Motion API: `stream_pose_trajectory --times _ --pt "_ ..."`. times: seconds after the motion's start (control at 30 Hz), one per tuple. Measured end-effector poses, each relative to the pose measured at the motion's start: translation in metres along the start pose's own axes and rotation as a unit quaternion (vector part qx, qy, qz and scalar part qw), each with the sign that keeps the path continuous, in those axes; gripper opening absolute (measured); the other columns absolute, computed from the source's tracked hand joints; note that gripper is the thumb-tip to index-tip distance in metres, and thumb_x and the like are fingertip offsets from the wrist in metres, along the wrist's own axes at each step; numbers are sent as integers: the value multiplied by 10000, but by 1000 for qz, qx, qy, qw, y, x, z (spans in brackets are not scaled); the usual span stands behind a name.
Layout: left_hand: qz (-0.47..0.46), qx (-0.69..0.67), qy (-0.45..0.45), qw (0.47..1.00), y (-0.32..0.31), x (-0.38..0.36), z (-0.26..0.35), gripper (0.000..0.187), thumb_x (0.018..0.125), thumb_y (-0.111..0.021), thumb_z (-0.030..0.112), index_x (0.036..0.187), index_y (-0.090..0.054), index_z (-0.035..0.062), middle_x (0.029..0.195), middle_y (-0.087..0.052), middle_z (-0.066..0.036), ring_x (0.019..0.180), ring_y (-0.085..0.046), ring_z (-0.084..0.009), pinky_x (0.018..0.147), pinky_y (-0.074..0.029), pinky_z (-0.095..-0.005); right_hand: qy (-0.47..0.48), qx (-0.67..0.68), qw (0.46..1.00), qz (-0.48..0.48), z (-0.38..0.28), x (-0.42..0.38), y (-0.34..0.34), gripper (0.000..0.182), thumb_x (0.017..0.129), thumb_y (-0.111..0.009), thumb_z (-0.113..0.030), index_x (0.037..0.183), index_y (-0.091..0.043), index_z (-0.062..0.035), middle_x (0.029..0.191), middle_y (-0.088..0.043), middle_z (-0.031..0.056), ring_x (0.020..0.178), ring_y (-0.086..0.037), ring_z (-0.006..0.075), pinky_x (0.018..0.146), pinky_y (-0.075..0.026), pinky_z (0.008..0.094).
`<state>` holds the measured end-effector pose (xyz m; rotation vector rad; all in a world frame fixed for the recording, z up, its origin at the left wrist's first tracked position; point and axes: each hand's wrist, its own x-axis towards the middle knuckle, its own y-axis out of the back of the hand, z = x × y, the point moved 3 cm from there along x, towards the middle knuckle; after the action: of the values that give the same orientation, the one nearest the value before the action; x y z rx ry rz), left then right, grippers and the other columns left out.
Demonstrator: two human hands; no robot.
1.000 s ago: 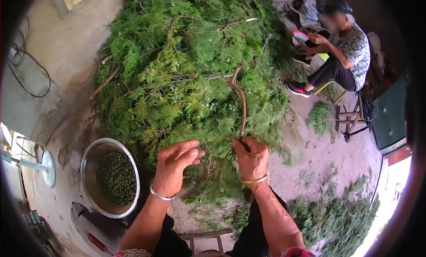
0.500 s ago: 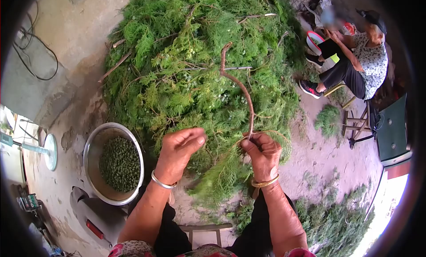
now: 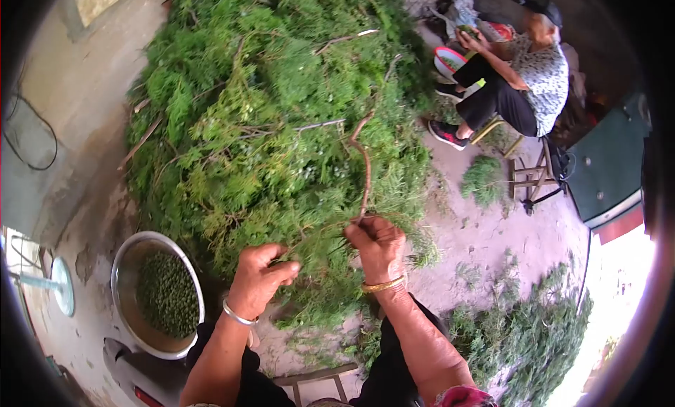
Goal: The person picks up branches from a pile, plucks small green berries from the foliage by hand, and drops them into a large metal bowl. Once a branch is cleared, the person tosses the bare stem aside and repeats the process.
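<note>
Your right hand (image 3: 380, 249) is closed around the base of one twisted brown branch (image 3: 363, 164), which rises away from you over the greenery. Your left hand (image 3: 259, 280) is nearly closed, fingertips pinched into the leafy sprigs (image 3: 320, 270) hanging between your two hands; whether it has hold of a seed or only foliage I cannot tell. To do this well, keep the right grip firm and low on the stem so the sprig stays taut, and let the left fingers pull along the twig towards you rather than sideways, so the foliage does not tear off with what you pick.

Just left of your left wrist sits one metal bowl (image 3: 125, 266) on the ground, partly filled with small green berries (image 3: 165, 294), too many to count. Beyond your hands lies one large heap of cut green branches (image 3: 267, 104). Loose trimmings (image 3: 527, 336) lie to your right. Farther off, one other person (image 3: 520, 76) sits on a stool (image 3: 527, 171), both hands busy near a bowl (image 3: 447, 59).
</note>
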<state>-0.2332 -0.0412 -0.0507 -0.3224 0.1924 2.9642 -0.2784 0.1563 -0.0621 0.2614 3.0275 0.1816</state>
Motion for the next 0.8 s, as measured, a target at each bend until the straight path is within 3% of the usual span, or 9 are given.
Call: stream_pose_trajectory --times 0.07,0.2,0.23,0.4,0.53,0.6,0.67,0.73,0.8 --pt "56 -94 42 993 -1 -1 -3 108 794 -579 31 841 -604 -62 665 -590 -62 550 -535 -98 525 -440 -228 -16 73 997 -17 -2 0 -1 141 756 -683 -87 829 -620 16 712 -613 17 636 -534 72 589 -429 216" --pt "10 -112 21 993 -5 -1 2 145 812 -539 58 818 -612 -67 669 -602 -86 554 -549 -128 509 -440 -237 -102 216 970 -39 0 1 0 233 775 -698 -209 848 -622 -1 693 -581 22 602 -514 95 551 -416 243" --pt "10 -112 25 993 -7 -3 4 145 812 -539 58 818 -612 -67 669 -602 -86 554 -549 -128 509 -440 -237 -131 229 962 -73 2 4 -1 222 790 -676 -223 836 -625 -11 638 -558 21 549 -498 115 514 -406 258" --pt "-36 -176 85 980 -10 -7 2 211 780 -549 133 788 -637 -58 689 -622 -101 586 -593 -167 492 -460 -252 -210 274 937 -54 4 9 3 183 816 -639 -182 736 -625 -18 584 -547 23 468 -479 107 428 -390 249" --pt "-83 -131 131 979 -11 -9 3 204 768 -561 131 785 -631 -59 666 -616 -96 603 -586 -157 506 -457 -240 -212 225 949 -60 9 10 5 215 835 -625 -223 757 -616 -23 606 -543 17 505 -481 94 472 -391 233" --pt "-34 -139 156 977 -10 -13 8 165 738 -586 101 784 -621 -53 716 -622 -97 660 -581 -150 578 -465 -248 -208 184 959 -61 8 10 4 235 848 -612 -245 776 -606 -22 610 -527 6 505 -469 87 481 -380 219" --pt "-61 -47 139 987 -2 -10 3 114 723 -592 54 783 -596 -43 797 -619 -108 715 -580 -158 652 -463 -267 -229 206 951 -33 12 8 1 251 850 -610 -269 778 -605 -29 630 -525 0 522 -472 84 485 -379 215" --pt "-107 -200 172 959 -4 -6 -9 117 702 -570 -9 808 -575 -58 775 -615 -115 733 -592 -183 714 -458 -305 -245 191 950 -20 19 11 2 262 847 -614 -282 776 -605 -29 627 -524 -1 526 -477 88 484 -381 216" --pt "-36 13 59 998 0 -13 5 117 708 -520 -36 811 -571 -60 649 -593 -119 651 -594 -186 585 -463 -275 -278 160 947 9 27 12 6 286 840 -621 -308 774 -604 -30 622 -520 -3 532 -486 96 481 -386 219"
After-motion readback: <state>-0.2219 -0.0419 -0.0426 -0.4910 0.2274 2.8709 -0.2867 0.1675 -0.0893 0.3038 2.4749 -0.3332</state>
